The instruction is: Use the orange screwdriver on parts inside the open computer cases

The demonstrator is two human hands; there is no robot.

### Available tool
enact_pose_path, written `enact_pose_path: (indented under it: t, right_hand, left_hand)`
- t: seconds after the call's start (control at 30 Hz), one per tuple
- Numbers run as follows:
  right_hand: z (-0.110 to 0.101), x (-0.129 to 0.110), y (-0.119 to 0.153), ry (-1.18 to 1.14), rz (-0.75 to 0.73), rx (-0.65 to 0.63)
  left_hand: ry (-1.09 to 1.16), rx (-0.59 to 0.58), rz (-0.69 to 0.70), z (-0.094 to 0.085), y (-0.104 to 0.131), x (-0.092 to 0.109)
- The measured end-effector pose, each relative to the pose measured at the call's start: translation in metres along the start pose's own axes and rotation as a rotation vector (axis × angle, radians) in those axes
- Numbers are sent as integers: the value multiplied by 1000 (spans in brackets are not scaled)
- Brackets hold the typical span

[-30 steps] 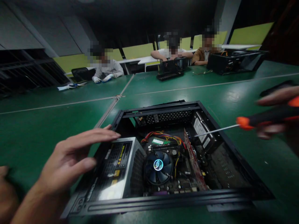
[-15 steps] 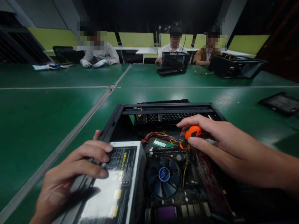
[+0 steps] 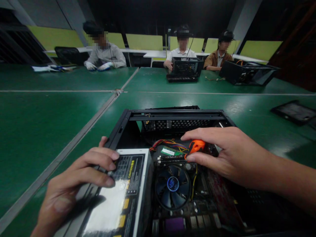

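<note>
In front of me an opened black computer case (image 3: pixel 120 129) lies on its side. My left hand (image 3: pixel 81 179) is closed over its left edge, with fingertips pressing on the labelled top of the silver power supply (image 3: pixel 133 184). My right hand (image 3: pixel 229 153) pinches an orange and black screwdriver (image 3: pixel 197 144) between thumb and fingers, over the far part of the motherboard. Its tip is hidden. Below the handle are a green memory stick (image 3: pixel 171 151) and coloured cables (image 3: pixel 164 142). A cooling fan (image 3: pixel 173 184) with a blue hub sits between the power supply and a dark red card (image 3: pixel 222 194).
Across the green table (image 3: pixel 49 125) sit three people. Two dark computer cases (image 3: pixel 184 67) stand before those in the middle and at right. A dark flat panel (image 3: pixel 295 112) lies to my right. Papers (image 3: pixel 49 68) lie at far left.
My right hand and the screwdriver have shifted slightly left and down, toward the memory stick. The left hand stays on the power supply.
</note>
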State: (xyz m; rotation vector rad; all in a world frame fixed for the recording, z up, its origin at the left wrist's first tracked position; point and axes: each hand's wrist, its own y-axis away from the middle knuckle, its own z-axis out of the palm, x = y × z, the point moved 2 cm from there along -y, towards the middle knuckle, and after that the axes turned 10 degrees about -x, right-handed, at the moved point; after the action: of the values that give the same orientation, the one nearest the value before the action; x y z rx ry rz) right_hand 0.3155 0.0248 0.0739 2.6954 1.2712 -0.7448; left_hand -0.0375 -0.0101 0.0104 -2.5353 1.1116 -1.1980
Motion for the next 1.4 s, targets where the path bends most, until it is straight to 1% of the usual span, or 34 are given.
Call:
enact_pose_path:
  t: [0.07, 0.2, 0.33, 0.43, 0.5, 0.6, 0.67, 0.8, 0.9, 1.13, 1.27, 1.4]
  right_hand:
    - [-2, -3, -2, 57, -23, -3]
    - [-3, -10, -5, 48, -65, -77]
    - [-6, -13, -1, 46, -90, -31]
    - [-13, -14, 14, 38, -60, 33]
    - [-15, -16, 29, 19, -27, 43]
    - [-12, -20, 46, -31, -23, -3]
    - [-6, -23, 51, -82, -39, -42]
    - [-1, -28, 47, -163, -58, -75]
    - [-1, -27, 46, -150, -63, -61]
    - [0, -25, 52, -131, -88, -73]
    - [1, -29, 51, -92, -98, -61]
    - [4, -31, 49, 55, -186, -14]
  left_hand:
    - [36, 57, 22, 3, -2, 4]
    - [59, 55, 53, 9, -3, 12]
    - [66, 70, 35, 9, -5, 14]
    - [72, 61, 39, 10, -7, 15]
    - [72, 64, 42, 10, -9, 16]
    - [74, 84, 37, 10, -9, 17]
    - [78, 89, 31, 10, -9, 17]
    - [67, 100, 32, 11, -8, 16]
    - [70, 100, 42, 12, -8, 16]
    - [73, 87, 60, 11, -11, 19]
    - [71, 90, 52, 12, -12, 20]
    - [82, 110, 36, 13, -10, 20]
